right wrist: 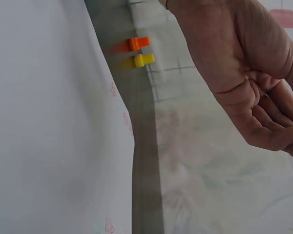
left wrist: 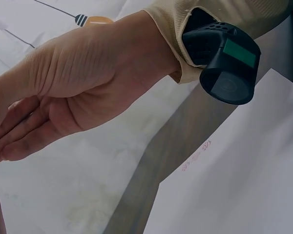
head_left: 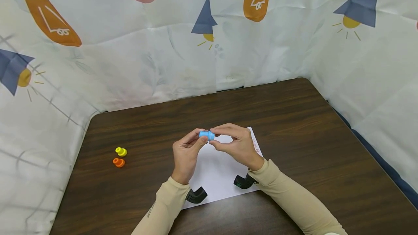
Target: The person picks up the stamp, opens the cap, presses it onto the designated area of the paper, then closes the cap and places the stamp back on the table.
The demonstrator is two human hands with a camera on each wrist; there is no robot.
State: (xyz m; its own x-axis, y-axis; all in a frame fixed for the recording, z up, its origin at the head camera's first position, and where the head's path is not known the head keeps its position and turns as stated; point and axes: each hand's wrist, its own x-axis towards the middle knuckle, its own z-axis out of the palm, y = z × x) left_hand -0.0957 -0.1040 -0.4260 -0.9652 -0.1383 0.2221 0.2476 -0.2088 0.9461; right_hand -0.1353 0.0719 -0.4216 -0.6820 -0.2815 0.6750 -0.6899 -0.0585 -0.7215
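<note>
A booth-like space: printed drapes [head_left: 156, 68] (three sides) around a table [head_left: 277, 111].

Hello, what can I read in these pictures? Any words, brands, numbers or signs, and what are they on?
No text is clearly readable.
Left sleeve: small dark lettering, too blurred to read.
White paper: reddish marks near its edge, too small and blurred to read.
Blue object, yellow piece, orange piece: no lettering visible.
</note>
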